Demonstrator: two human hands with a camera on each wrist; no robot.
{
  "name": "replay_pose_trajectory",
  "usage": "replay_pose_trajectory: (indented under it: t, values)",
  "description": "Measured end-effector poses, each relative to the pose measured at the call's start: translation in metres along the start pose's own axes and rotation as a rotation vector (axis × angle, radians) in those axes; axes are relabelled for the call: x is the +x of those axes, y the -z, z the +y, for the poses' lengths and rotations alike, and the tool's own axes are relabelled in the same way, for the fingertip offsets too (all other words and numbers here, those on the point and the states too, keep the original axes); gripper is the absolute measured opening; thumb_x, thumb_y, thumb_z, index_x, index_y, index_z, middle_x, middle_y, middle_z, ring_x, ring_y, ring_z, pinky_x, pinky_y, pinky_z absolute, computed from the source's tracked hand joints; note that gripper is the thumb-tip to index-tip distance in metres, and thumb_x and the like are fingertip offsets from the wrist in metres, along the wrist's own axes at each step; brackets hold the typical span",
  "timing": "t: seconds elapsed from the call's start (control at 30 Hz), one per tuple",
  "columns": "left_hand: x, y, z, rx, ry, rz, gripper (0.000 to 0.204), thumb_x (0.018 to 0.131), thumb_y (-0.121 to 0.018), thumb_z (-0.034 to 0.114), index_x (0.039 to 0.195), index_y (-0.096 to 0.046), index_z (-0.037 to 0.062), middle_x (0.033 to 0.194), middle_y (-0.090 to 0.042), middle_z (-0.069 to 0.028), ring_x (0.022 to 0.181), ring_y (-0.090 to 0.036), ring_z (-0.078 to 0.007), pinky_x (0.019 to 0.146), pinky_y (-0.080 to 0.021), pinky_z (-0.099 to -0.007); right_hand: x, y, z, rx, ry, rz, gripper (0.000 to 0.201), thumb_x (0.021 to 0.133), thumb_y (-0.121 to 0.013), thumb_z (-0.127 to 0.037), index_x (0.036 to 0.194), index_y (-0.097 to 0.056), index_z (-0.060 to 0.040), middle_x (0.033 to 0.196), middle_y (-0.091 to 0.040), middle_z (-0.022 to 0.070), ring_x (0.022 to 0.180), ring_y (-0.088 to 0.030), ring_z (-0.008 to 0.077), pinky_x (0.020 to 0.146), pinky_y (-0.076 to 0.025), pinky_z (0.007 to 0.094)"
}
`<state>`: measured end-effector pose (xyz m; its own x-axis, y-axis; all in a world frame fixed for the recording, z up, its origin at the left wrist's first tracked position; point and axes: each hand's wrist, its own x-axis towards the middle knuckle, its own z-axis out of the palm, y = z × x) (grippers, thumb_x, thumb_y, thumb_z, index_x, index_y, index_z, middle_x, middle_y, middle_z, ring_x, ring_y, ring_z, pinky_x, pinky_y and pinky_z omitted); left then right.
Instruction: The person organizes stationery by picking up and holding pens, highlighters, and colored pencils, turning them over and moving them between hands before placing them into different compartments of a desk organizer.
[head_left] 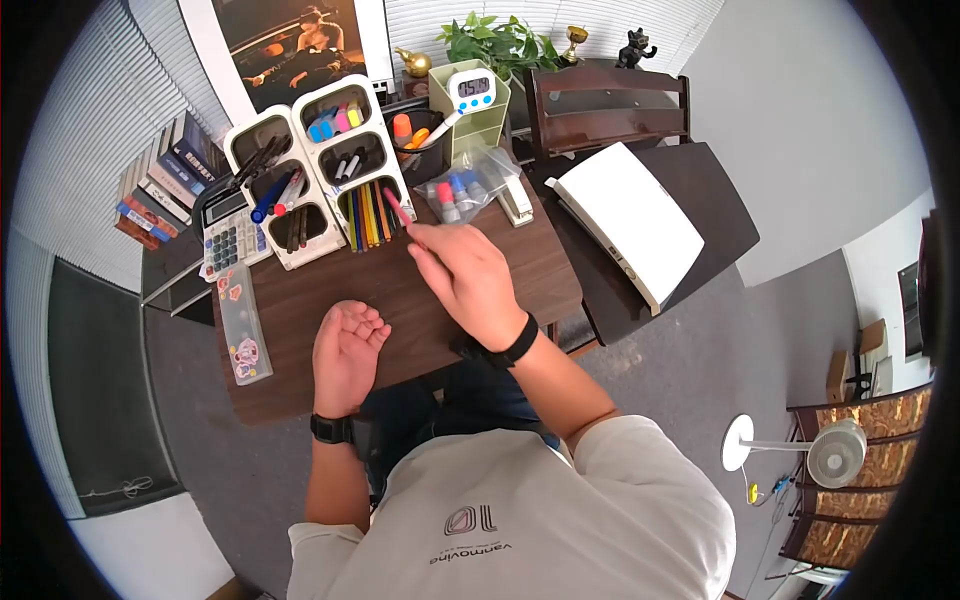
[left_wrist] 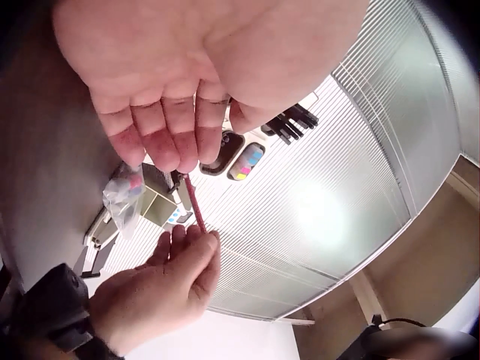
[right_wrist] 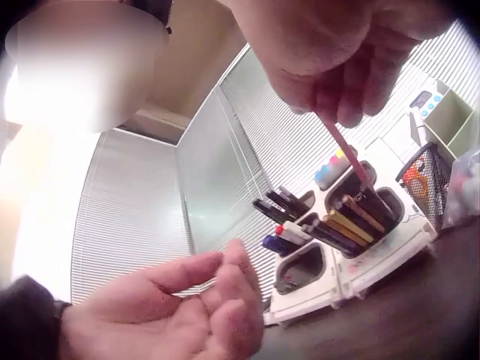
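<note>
My right hand (head_left: 470, 280) pinches one end of a pink colored pencil (right_wrist: 346, 150) between thumb and fingers. The pencil slants down, its far end at the near right compartment of a white desk organizer (head_left: 312, 178). Several colored pencils (head_left: 366, 218) in yellow, brown and dark tones stand in that compartment. Over the near part of the table, my left hand (head_left: 346, 350) is held palm up with loosely bent fingers and nothing in it. Other compartments hold highlighters (head_left: 338, 122), dark pens (head_left: 262, 155), and blue and red-capped markers (head_left: 275, 196).
A calculator (head_left: 235, 240) and a stickered pencil case (head_left: 243, 330) lie left of the organizer. Right of it are a black mesh cup (head_left: 425, 160), a green box with a timer (head_left: 472, 92), a clear bag of bottles (head_left: 465, 188) and a stapler (head_left: 516, 200). A white device (head_left: 630, 220) sits further right.
</note>
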<state>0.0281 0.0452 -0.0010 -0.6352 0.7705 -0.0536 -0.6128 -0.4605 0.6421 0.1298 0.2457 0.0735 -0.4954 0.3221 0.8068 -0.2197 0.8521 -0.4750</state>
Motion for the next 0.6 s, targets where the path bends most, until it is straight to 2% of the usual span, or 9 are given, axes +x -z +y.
replay_pose_trajectory:
  t: [0.07,0.17,0.27,0.4,0.47,0.6]
  values:
    - [0.0,-0.001,0.002,0.023,0.008,0.036,0.031,0.113,-0.048,0.032,0.118,-0.064,0.0053,0.106,-0.069,-0.0062,0.104,-0.065,-0.0188,0.098,-0.053,-0.0395,0.003,-0.011,0.009,-0.05,-0.095,-0.066,0.032,0.09,-0.079,-0.011,0.119,-0.07,-0.0005,0.102,-0.073,0.0172,0.094,-0.07,0.0363,0.083,-0.057,0.0428]
    - [-0.002,-0.005,0.004,0.049,0.016,0.035,0.027,0.113,-0.049,0.032,0.117,-0.064,0.0097,0.106,-0.069,-0.003,0.102,-0.064,-0.0165,0.097,-0.052,-0.0374,0.003,-0.02,0.013,-0.011,-0.186,-0.129,0.036,0.092,-0.079,-0.016,0.122,-0.069,0.0017,0.106,-0.074,0.0201,0.098,-0.07,0.0383,0.085,-0.057,0.0448]
    - [-0.002,-0.005,0.003,0.026,0.008,0.046,0.027,0.112,-0.05,0.032,0.117,-0.064,0.0096,0.105,-0.069,-0.0029,0.102,-0.064,-0.0167,0.097,-0.052,-0.0375,0.002,-0.023,0.01,-0.009,-0.242,-0.136,0.041,0.092,-0.078,-0.018,0.125,-0.068,0.0036,0.107,-0.074,0.0217,0.099,-0.07,0.0392,0.087,-0.057,0.0449]
    - [-0.002,-0.004,0.004,0.034,0.03,0.029,0.027,0.112,-0.05,0.032,0.117,-0.064,0.0094,0.105,-0.069,-0.0029,0.102,-0.064,-0.0166,0.097,-0.052,-0.0376,-0.002,-0.02,0.008,0.055,-0.302,-0.118,0.042,0.094,-0.077,-0.017,0.13,-0.067,0.0025,0.107,-0.073,0.0219,0.099,-0.071,0.0372,0.087,-0.058,0.0428]
    - [-0.002,-0.005,0.004,0.025,0.017,0.015,0.027,0.112,-0.05,0.031,0.12,-0.064,0.0091,0.107,-0.069,-0.0029,0.102,-0.065,-0.0164,0.096,-0.053,-0.0371,-0.003,-0.019,0.005,0.166,-0.43,-0.105,0.042,0.095,-0.075,-0.015,0.133,-0.066,0.001,0.107,-0.073,0.0212,0.098,-0.073,0.034,0.086,-0.058,0.0401]
    - [0.003,-0.012,0.006,0.07,0.012,0.04,0.026,0.112,-0.053,0.029,0.124,-0.063,0.0075,0.108,-0.07,-0.0048,0.103,-0.066,-0.0178,0.097,-0.055,-0.0376,-0.016,-0.029,0.018,0.28,-0.471,-0.069,0.04,0.096,-0.073,-0.012,0.134,-0.066,0.0,0.107,-0.073,0.0202,0.096,-0.074,0.0315,0.085,-0.058,0.0386]
